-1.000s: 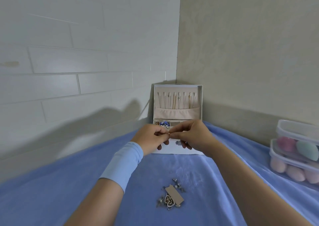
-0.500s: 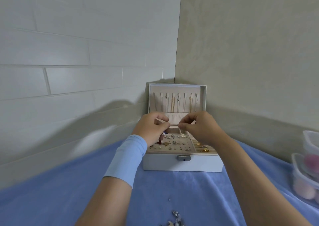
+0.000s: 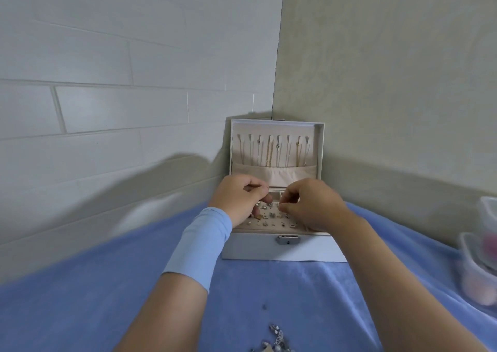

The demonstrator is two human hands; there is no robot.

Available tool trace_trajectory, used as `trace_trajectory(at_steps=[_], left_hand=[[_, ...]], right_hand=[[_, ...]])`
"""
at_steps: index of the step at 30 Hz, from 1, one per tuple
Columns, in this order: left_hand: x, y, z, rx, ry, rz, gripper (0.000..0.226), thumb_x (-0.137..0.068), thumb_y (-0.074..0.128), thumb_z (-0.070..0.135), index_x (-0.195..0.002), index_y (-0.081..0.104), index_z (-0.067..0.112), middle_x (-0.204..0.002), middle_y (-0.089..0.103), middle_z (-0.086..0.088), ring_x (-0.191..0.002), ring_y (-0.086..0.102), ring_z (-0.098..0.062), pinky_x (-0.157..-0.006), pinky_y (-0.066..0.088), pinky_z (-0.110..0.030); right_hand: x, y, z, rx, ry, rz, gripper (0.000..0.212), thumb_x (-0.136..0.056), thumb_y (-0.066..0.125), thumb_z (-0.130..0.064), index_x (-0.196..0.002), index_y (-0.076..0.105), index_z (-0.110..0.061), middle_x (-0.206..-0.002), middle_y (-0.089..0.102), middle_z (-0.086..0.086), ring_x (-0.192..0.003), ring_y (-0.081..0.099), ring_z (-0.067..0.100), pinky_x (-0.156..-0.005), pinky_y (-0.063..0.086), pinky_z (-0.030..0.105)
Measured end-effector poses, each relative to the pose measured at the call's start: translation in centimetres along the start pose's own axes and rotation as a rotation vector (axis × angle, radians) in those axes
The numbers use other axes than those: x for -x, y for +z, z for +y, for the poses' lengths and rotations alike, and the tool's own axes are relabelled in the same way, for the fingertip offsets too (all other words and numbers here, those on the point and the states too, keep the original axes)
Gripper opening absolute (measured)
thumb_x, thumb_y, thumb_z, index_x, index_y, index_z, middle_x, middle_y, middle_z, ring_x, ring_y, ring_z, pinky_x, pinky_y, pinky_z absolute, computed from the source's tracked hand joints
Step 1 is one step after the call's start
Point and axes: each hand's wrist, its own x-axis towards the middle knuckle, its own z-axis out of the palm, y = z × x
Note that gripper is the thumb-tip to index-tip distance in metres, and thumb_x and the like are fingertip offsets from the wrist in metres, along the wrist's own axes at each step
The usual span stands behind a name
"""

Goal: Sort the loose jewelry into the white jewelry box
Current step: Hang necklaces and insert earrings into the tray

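The left hand [image 3: 240, 199] and right hand [image 3: 313, 205] have parted and sunk onto the white jewelry box [image 3: 282, 250] at twelve o'clock, probably seating a piece. Their fingers are curled, but I can't tell around what. The loose jewelry [image 3: 277, 338] waits at six o'clock.

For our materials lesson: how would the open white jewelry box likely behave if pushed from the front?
The white jewelry box looks rigid, so probably shifts as one piece. The blue cloth would likely make it drag, not glide. Its upright lid may make it tip backward.
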Motion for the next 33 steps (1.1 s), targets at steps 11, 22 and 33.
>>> trace_trajectory(at_steps=[11, 22, 33], left_hand=[[-0.1, 0.0, 0.2, -0.037, 0.015, 0.018, 0.01, -0.095, 0.059, 0.016, -0.092, 0.068, 0.019, -0.088, 0.073, 0.003, -0.05, 0.058, -0.012, -0.043, 0.041, -0.013], [-0.2, 1.3, 0.9, 0.122, -0.059, 0.104, 0.009, -0.089, 0.065, 0.022, -0.089, 0.074, 0.02, -0.07, 0.07, 0.011, -0.055, 0.062, -0.012, -0.046, 0.042, -0.02], [0.1, 2.1, 1.6, 0.083, -0.078, 0.097, 0.022, -0.092, 0.06, 0.035, -0.089, 0.07, 0.015, -0.074, 0.072, 0.011, -0.055, 0.06, -0.007, -0.05, 0.045, -0.018]], right_hand=[[0.3, -0.8, -0.4, 0.069, -0.028, -0.055, 0.009, -0.087, 0.072, -0.04, -0.086, 0.076, -0.033, -0.084, 0.069, -0.017, -0.081, 0.062, 0.002, -0.074, 0.053, 0.027], [0.3, -2.4, -0.4, -0.402, -0.143, 0.067, 0.006, -0.086, 0.076, -0.024, -0.088, 0.075, -0.03, -0.083, 0.073, -0.012, -0.064, 0.06, -0.008, -0.067, 0.048, 0.021], [1.1, -3.2, -0.8, -0.56, -0.155, 0.114, 0.01, -0.081, 0.083, -0.014, -0.078, 0.079, -0.023, -0.063, 0.07, -0.017, -0.046, 0.052, 0.002, -0.052, 0.046, 0.016]])
